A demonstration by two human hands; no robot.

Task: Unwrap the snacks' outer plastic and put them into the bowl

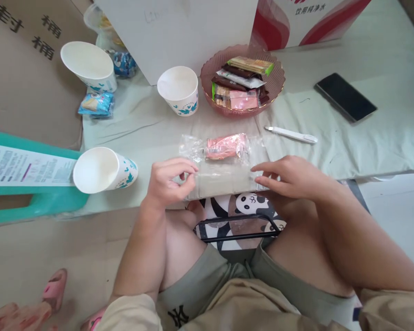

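A clear plastic bag [221, 179] lies flat at the front edge of the cloth-covered surface. On its far part rests a snack in pink wrapping [226, 146]. My left hand [172, 179] pinches the bag's left side between thumb and forefinger. Opposite it, my right hand [284, 177] has its thumb and fingertips closed on the bag's right side. The snack sits between and just beyond both hands, touched by neither.
Behind stand a pink glass bowl [209, 103] of wrapped snacks and paper cups [182, 99]. A white utility knife [291, 134] and a phone [347, 96] lie right. Blue snack packets [96, 105] and a teal plastic object [51, 197] are left. Boxes [193, 32] border the back.
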